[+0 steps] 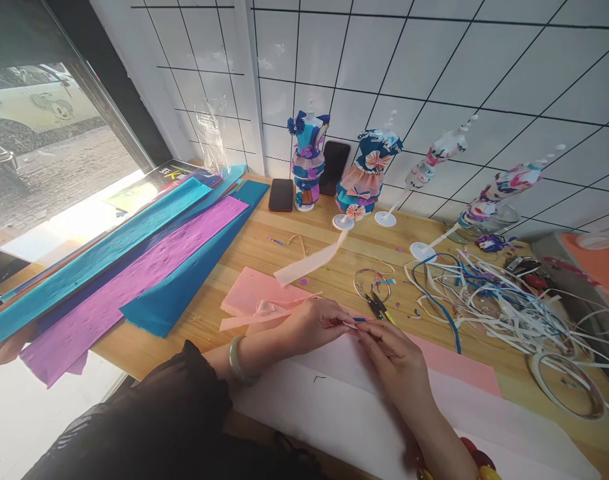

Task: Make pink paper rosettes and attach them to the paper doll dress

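My left hand point(312, 327) and my right hand point(395, 357) meet above the table, fingertips nearly touching. Between them they pinch a small, narrow piece of pale paper point(352, 325), mostly covered by the fingers. White paper sheets point(329, 407) lie beneath my hands. Pink crepe paper point(249, 291) spreads by the left wrist, and another pink sheet point(459, 367) reaches out past the right hand. Just beyond the fingertips lie black-and-yellow pliers point(379, 310), beside a coil of thin wire point(372, 283).
Long crepe paper strips in turquoise point(104, 257) and purple point(149, 283) cover the left side. Several small dress forms, including a paper-dressed one point(309, 160), line the tiled wall near a phone point(281, 195). Tangled white strips point(504, 313) and a tape roll point(567, 387) lie right.
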`<state>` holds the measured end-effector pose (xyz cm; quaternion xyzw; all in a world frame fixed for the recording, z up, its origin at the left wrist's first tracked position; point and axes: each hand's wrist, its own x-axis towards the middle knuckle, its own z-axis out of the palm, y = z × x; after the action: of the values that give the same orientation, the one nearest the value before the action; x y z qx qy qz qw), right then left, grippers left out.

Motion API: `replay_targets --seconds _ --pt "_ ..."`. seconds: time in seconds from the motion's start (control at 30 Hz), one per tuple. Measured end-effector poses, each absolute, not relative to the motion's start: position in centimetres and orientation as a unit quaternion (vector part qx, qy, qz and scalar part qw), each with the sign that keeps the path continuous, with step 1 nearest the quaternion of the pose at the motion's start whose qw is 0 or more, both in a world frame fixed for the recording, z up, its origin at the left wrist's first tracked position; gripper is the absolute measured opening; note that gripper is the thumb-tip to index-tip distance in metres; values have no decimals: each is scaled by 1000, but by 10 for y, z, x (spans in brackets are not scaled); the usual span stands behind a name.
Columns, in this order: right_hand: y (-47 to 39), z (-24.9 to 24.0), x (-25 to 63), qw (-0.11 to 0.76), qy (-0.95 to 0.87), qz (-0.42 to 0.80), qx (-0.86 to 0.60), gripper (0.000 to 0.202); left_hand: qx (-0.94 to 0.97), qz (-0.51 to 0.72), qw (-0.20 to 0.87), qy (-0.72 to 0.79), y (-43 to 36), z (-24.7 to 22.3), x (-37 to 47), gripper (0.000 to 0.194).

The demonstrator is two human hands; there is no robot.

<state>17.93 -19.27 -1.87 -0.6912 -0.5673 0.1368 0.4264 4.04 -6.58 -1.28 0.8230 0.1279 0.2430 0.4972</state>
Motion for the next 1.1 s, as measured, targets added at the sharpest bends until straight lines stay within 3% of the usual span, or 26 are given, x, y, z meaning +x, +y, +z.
replay_targets --seconds 0.27,0.57,0.83,1.1 --pt "-192 -15 178 420 -567 150 -692 15 850 230 454 137 -66 -6 37 19" --pt "-193 -13 176 451 -538 167 -692 15 769 252 555 193 -69 -11 39 16" --pt "-189 -5 172 521 -395 276 -705 19 766 236 563 200 -69 -6 38 15" --pt "-189 -5 174 534 -375 293 -699 16 753 244 581 189 -67 -15 40 20"
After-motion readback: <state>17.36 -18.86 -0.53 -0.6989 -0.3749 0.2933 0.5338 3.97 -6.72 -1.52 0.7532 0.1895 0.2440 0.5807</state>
